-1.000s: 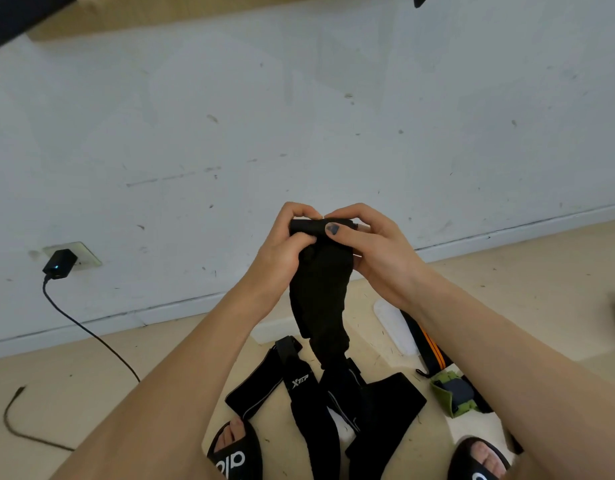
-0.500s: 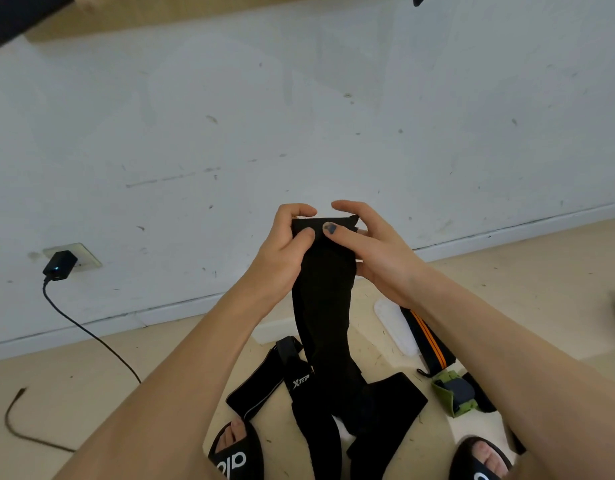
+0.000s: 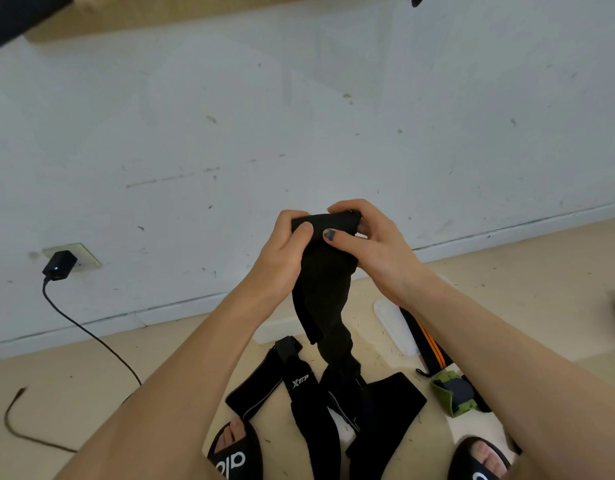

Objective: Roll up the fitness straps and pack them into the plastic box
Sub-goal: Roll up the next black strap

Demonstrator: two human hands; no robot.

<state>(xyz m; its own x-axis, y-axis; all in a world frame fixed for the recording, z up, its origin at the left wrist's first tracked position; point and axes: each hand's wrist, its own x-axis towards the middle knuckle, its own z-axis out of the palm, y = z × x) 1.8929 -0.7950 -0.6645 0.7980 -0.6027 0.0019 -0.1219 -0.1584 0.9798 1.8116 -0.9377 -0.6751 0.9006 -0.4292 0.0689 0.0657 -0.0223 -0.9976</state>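
A wide black fitness strap (image 3: pixel 325 289) hangs in front of me, its top end curled into a small roll. My left hand (image 3: pixel 282 251) grips the roll's left side, thumb on the front. My right hand (image 3: pixel 368 244) grips the right side, thumb pressing the front and fingers curled over the top. The strap's tail drops to the floor among other black straps (image 3: pixel 306 403), one marked with white lettering. A black strap with orange stripes (image 3: pixel 429 344) and a green-and-black strap (image 3: pixel 455 393) lie at the right. The clear plastic box's lid or edge (image 3: pixel 392 323) shows behind my right forearm.
A white wall with a baseboard stands close ahead. A black charger (image 3: pixel 58 266) sits in a wall outlet at the left, its cable (image 3: pixel 91 337) trailing over the beige floor. My feet in black slides (image 3: pixel 230 455) frame the strap pile.
The strap's top end, held flatter half a second ago, is now curled tighter into the roll. The hanging part has bunched and shortened slightly.
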